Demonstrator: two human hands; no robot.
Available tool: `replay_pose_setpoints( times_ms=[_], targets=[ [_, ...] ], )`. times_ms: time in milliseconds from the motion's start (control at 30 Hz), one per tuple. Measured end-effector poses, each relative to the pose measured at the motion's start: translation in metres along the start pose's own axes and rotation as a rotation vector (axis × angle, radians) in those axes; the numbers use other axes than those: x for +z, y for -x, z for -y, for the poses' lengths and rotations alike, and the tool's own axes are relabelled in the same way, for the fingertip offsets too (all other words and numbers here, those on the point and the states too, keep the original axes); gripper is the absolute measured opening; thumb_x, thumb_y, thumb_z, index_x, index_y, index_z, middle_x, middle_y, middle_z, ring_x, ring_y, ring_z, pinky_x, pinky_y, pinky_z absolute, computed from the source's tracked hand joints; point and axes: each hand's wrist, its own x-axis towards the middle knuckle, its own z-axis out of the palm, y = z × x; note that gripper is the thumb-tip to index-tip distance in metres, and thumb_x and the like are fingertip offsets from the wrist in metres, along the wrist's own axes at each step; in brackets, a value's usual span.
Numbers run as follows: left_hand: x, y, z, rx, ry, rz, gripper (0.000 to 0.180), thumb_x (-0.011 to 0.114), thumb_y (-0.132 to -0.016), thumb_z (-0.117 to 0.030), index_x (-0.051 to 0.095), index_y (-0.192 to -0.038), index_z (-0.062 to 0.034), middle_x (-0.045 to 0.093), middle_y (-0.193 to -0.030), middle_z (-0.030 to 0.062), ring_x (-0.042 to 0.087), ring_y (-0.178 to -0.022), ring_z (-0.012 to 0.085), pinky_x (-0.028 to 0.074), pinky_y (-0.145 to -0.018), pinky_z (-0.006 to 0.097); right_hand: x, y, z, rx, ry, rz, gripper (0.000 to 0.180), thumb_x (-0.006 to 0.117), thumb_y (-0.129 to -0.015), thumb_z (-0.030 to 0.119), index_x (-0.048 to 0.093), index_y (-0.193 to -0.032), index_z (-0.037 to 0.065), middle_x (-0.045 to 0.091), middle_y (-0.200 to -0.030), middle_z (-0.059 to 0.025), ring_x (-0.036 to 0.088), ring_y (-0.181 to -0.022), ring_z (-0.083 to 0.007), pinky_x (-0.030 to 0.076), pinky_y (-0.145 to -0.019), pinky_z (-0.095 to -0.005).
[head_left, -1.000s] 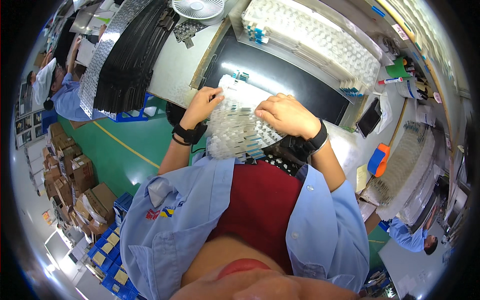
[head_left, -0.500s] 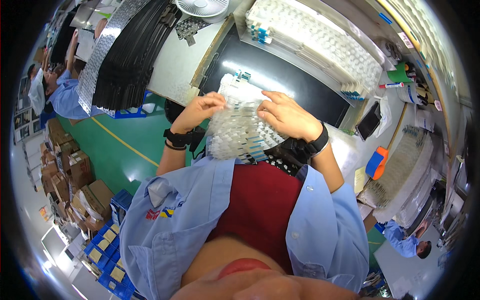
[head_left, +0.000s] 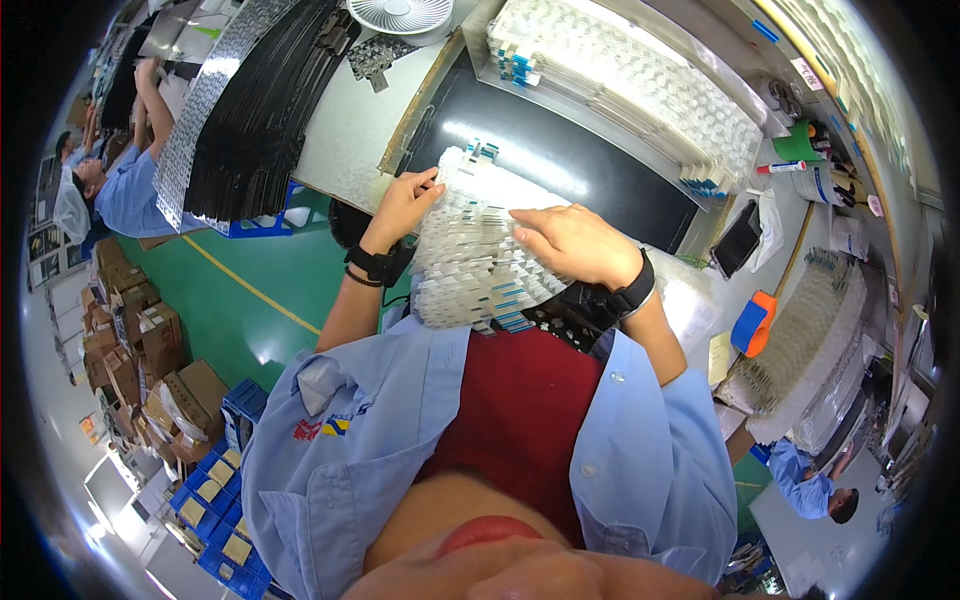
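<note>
A pale, translucent sheet with rows of small raised cells lies in front of my body, its near end against my red top. Thin metal-like strips, some with blue ends, stand across it. Beyond it is a smoother white piece with a few blue-tipped strips at its far end. My left hand is at the sheet's left edge, fingertips closed together on its rim. My right hand rests over the right edge, fingers stretched out; its fingertips touch the strips. What lies under the right palm is hidden.
A black work surface lies ahead, with a white cellular stack behind it. Black sheets and a white fan stand at left. An orange-and-blue tool and phone-like device are at right. Co-workers sit on both sides.
My right hand has moved slightly nearer to me, and its fingers have come down on the sheet. My left hand has shifted slightly left and up along the sheet's edge.
</note>
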Motion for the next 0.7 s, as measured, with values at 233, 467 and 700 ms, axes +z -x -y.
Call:
replay_pose_setpoints(
  times_ms=[233, 467, 700],
  targets=[
    [0.000, 0.005, -0.005, 0.022, 0.311, -0.052, 0.027, 0.059, -0.087, -0.022, 0.062, -0.097, 0.0019, 0.060, -0.093, 0.0075, 0.052, -0.078, 0.0114, 0.044, -0.075, 0.026, -0.009, -0.005, 0.005, 0.068, -0.067, 0.156, 0.036, 0.042, -0.090, 0.030, 0.061, -0.100, 0.001, 0.061, -0.091, -0.0262, 0.058, -0.091, -0.0370, 0.045, -0.082, -0.0415],
    [-0.020, 0.026, -0.025, 0.125, 0.673, 0.372, 0.026, 0.044, -0.096, -0.023, 0.057, -0.087, -0.0025, 0.060, -0.089, 0.0052, 0.054, -0.078, 0.0110, 0.044, -0.075, 0.026, -0.003, -0.003, -0.003, -0.046, 0.024, 0.032, 0.037, 0.042, -0.091, 0.032, 0.056, -0.101, 0.000, 0.058, -0.096, -0.0256, 0.055, -0.094, -0.0376, 0.042, -0.082, -0.0426],
    [-0.004, -0.004, -0.004, -0.012, 0.214, -0.147, 0.036, 0.057, -0.088, -0.022, 0.056, -0.112, 0.0048, 0.060, -0.094, 0.0101, 0.054, -0.080, 0.0116, 0.044, -0.069, 0.022, -0.015, -0.005, 0.011, 0.113, -0.028, 0.259, 0.041, 0.040, -0.093, 0.034, 0.051, -0.111, -0.001, 0.058, -0.101, -0.0231, 0.053, -0.100, -0.0364, 0.041, -0.087, -0.0411]
  ],
)
